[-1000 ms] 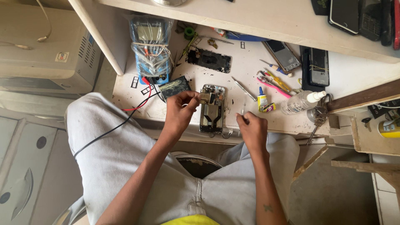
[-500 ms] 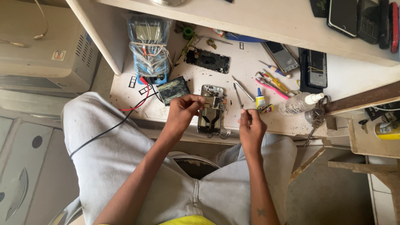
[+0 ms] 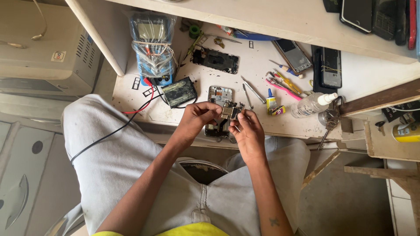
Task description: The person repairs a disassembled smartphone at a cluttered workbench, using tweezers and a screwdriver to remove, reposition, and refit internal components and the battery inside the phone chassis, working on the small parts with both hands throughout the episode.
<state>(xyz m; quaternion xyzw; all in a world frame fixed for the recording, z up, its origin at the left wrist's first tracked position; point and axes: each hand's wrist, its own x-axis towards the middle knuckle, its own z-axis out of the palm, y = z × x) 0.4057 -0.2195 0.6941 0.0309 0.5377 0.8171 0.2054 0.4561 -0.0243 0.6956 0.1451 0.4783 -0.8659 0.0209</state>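
Hands meet now: left hand (image 3: 197,119) and right hand (image 3: 246,129) pinch the circuit board (image 3: 230,110), lifted off the opened phone (image 3: 218,97) at the bench's (image 3: 258,65) near edge.

Bench front edge is taken up by both hands, left hand (image 3: 197,120) and right hand (image 3: 246,131), pinched on a small circuit board (image 3: 231,111) above an opened phone (image 3: 218,111). Approach from left is blocked by a black battery (image 3: 179,91) w/ red and black leads (image 3: 135,109), and a bagged multimeter (image 3: 153,48) behind it. To the right, passage is narrowed by tweezers (image 3: 247,94), a small glue tube (image 3: 271,101), a clear bottle (image 3: 313,105) and keys (image 3: 330,120). Bare white bench top (image 3: 258,65) is left between the hands and a dismantled phone frame (image 3: 215,60). Overhead room is limited by a shelf (image 3: 262,19) at the back.
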